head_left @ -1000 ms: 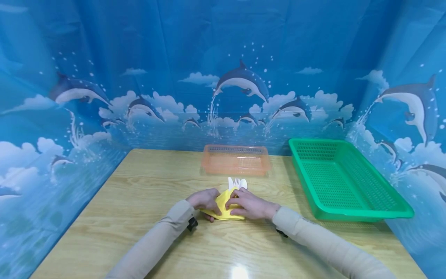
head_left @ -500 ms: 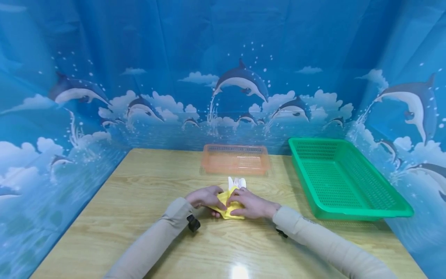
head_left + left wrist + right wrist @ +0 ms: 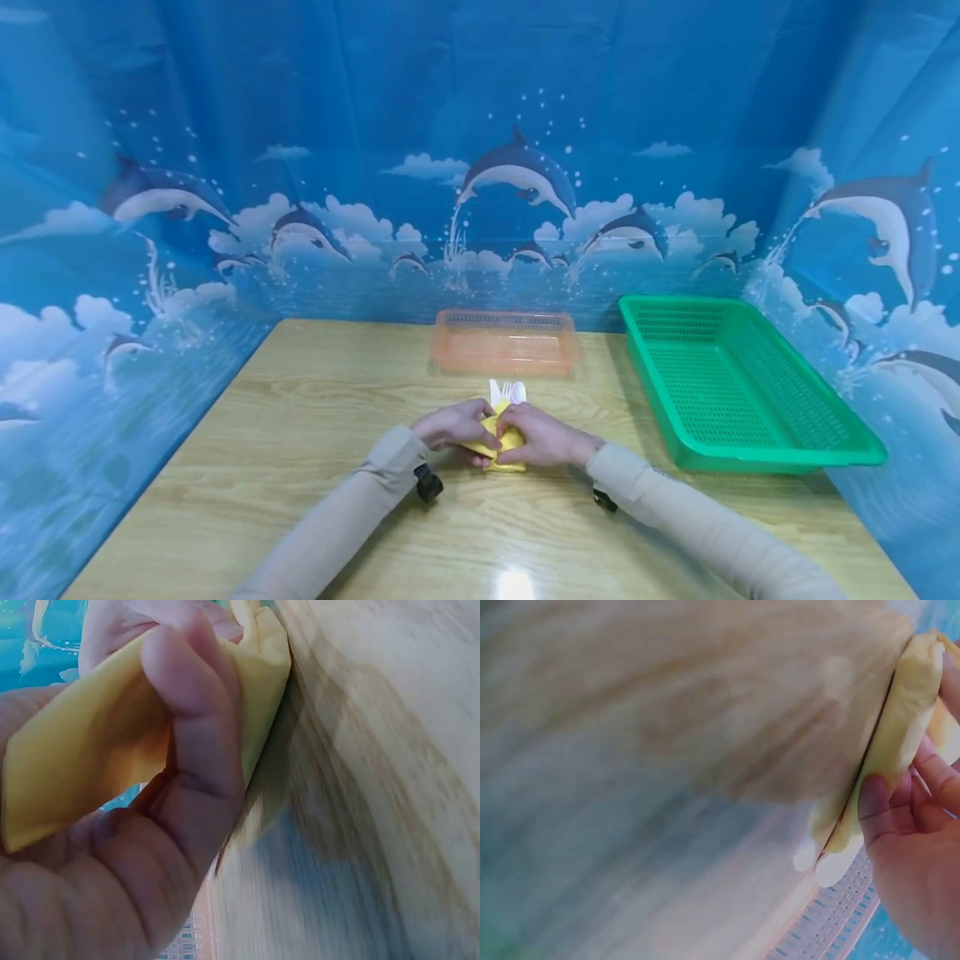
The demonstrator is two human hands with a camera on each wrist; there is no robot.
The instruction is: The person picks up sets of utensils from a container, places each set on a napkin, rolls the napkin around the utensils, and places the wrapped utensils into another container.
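A yellow cloth napkin point(image 3: 513, 440) lies partly folded around white plastic cutlery at the middle of the table. A knife point(image 3: 494, 392), a fork point(image 3: 507, 391) and a spoon point(image 3: 519, 392) stick out of its far end. My left hand point(image 3: 459, 425) pinches a raised flap of the napkin point(image 3: 75, 761), thumb against fingers, as the left wrist view shows. From the other side my right hand point(image 3: 547, 436) holds the bundle, its fingers bent along the folded edge point(image 3: 900, 727). The cutlery's lower parts are hidden inside the cloth.
An orange see-through basket point(image 3: 504, 367) stands behind the bundle at the table's back edge. To the right is a large green basket point(image 3: 780, 458). A blue dolphin-print curtain point(image 3: 345, 100) surrounds the wooden table point(image 3: 315, 400) at the back and sides.
My left hand has moved right, bringing the napkin's left flap over toward the right hand, so the bundle is narrower. The right hand stays nearly in place.
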